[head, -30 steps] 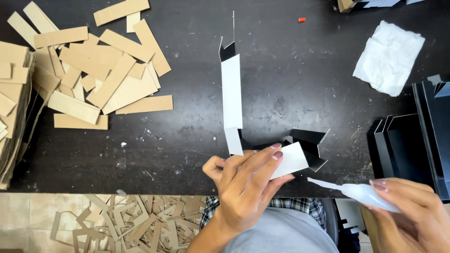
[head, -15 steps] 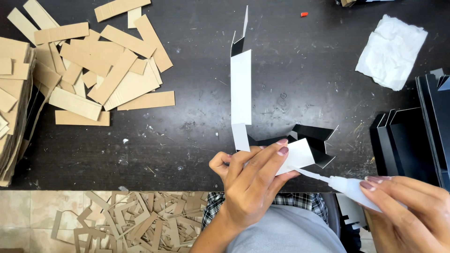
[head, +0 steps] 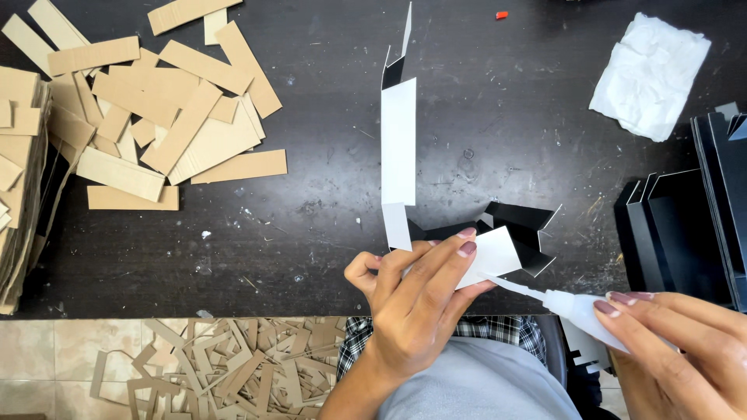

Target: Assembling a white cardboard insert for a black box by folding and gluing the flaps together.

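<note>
Glue bottle (head: 580, 309) nozzle now touching white flap (head: 492, 257) mid-frame vs a sec ago, r hand (head: 685, 350) gripping bottle, l hand (head: 424, 292) pinching black-n-white card blank (head: 398, 140).

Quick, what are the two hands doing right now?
Left hand: closed, holding the black-and-white folded card piece.
Right hand: closed, holding the glue bottle, nozzle at the card's white flap.
</note>
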